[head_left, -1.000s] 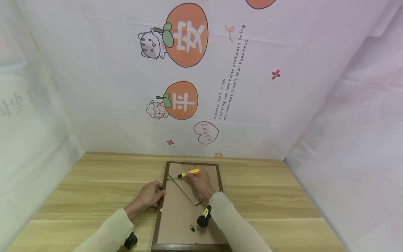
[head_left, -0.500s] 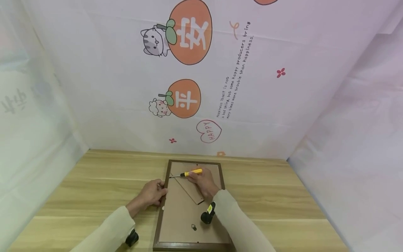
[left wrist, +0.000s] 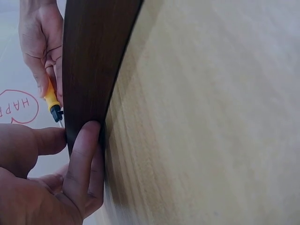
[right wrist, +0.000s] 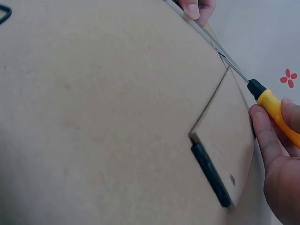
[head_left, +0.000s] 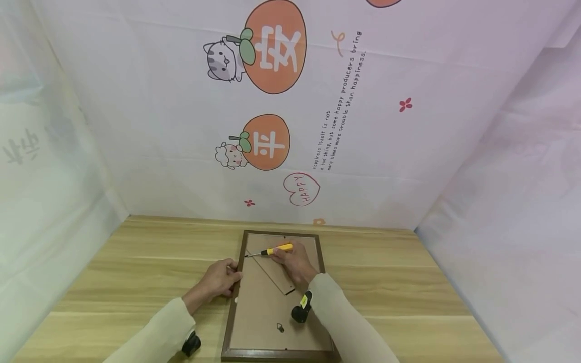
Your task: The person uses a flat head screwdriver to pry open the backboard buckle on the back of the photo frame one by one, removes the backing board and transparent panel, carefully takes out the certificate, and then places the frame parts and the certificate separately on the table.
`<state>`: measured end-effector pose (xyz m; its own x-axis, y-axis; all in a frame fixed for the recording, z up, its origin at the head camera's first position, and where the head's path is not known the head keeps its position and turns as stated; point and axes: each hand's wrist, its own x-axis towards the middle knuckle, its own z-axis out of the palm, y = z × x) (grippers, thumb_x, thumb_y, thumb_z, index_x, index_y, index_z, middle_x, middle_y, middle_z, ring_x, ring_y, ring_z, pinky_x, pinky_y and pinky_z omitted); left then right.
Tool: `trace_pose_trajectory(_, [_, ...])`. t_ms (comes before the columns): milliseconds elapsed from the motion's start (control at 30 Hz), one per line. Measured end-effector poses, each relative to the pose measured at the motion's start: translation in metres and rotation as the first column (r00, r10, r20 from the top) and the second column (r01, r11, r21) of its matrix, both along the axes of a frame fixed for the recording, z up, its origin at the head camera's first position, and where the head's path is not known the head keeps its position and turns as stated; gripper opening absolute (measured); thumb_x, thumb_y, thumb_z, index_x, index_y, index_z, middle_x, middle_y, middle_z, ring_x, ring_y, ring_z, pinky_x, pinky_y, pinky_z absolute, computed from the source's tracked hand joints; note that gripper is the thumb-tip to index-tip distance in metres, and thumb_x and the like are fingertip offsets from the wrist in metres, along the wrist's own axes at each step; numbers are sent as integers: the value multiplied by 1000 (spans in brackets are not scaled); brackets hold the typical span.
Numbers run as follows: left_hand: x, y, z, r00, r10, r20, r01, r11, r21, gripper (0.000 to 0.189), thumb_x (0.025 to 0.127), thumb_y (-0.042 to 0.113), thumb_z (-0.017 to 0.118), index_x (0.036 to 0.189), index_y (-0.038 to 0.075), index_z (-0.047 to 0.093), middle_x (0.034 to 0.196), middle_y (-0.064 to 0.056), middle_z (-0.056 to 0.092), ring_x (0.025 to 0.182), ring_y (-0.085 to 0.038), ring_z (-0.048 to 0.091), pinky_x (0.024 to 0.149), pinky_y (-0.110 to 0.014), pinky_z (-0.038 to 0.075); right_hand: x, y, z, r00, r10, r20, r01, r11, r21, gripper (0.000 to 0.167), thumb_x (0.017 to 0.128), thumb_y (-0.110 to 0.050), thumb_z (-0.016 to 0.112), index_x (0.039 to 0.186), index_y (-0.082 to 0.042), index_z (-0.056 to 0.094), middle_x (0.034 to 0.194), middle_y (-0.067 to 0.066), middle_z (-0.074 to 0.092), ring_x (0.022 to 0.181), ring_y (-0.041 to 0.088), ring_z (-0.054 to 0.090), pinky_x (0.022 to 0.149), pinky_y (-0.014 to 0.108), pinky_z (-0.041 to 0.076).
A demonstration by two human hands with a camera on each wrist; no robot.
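A brown picture frame [head_left: 230, 322] lies face down on the table, its tan backing board [head_left: 254, 322] showing. My right hand [head_left: 297, 263] holds a yellow and black screwdriver [head_left: 281, 248] low over the board. The shaft slants left, its tip at a small dark tab by the inner edge of the left rail. My left hand [head_left: 219, 278] grips that rail just below the tip; in the left wrist view its fingers [left wrist: 83, 157] press the rail's outer side. A slanted stand flap [head_left: 271, 269], partly hidden by my right hand, lies against the board.
A small hanging hook [head_left: 280, 327] sits on the lower part of the board. Dark tabs show along the frame's inner edges. The wood-grain table [head_left: 386, 297] is bordered by white printed sheets [head_left: 363, 201] at the back and sides.
The head view shifts slightly, moving everything a little right and up in it. Both hands and the screwdriver keep nearly the same places on the frame.
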<state>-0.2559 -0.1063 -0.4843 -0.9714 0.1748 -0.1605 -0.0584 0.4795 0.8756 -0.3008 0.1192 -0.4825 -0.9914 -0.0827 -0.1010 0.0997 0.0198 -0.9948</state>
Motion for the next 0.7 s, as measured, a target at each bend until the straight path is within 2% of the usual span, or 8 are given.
trace_pose_trajectory(133, [1, -1, 0, 1000, -7, -7, 6, 1000, -11, 23, 96, 7, 59, 116, -4, 56, 89, -13, 62, 69, -18, 64, 55, -29, 59, 0, -1, 0, 1000, 12, -23, -12, 1000, 14, 35, 95, -4, 62, 123, 13, 50, 117, 21, 60, 100, 20, 68, 90, 28, 58])
trace_pose_trajectory(367, [2, 0, 1, 1000, -13, -10, 12, 1000, -29, 21, 96, 7, 59, 115, -3, 56, 86, -11, 62, 69, -18, 62, 52, -30, 58, 3, -10, 9, 983, 24, -179, -17, 999, 39, 32, 95, -6, 62, 120, 12, 53, 116, 26, 63, 102, 30, 70, 89, 33, 59])
trace_pose_trajectory(467, [2, 0, 2, 1000, -15, -7, 15, 1000, -18, 22, 97, 7, 59, 116, -4, 56, 86, -11, 61, 70, -18, 62, 52, -30, 58, 2, -17, 13, 963, 12, -269, 29, 988, 150, 25, 93, -9, 65, 112, 7, 60, 109, 22, 68, 95, 27, 72, 80, 28, 61])
trace_pose_trajectory(600, [2, -1, 2, 1000, -23, -4, 23, 1000, -1, 23, 97, 7, 58, 116, -4, 55, 87, -12, 60, 71, -19, 63, 53, -31, 58, 3, -31, 21, 926, 31, -376, 88, 951, 295, 20, 94, -12, 66, 108, 2, 63, 103, 16, 69, 89, 19, 71, 73, 22, 60])
trace_pose_trajectory(700, [2, -1, 2, 1000, -25, -2, 25, 1000, 7, 23, 97, 8, 59, 116, -4, 55, 89, -13, 60, 73, -19, 63, 53, -32, 58, 7, -42, 27, 906, 46, -422, 118, 927, 355, 19, 96, -14, 63, 109, 1, 63, 98, 11, 69, 82, 10, 66, 68, 18, 58])
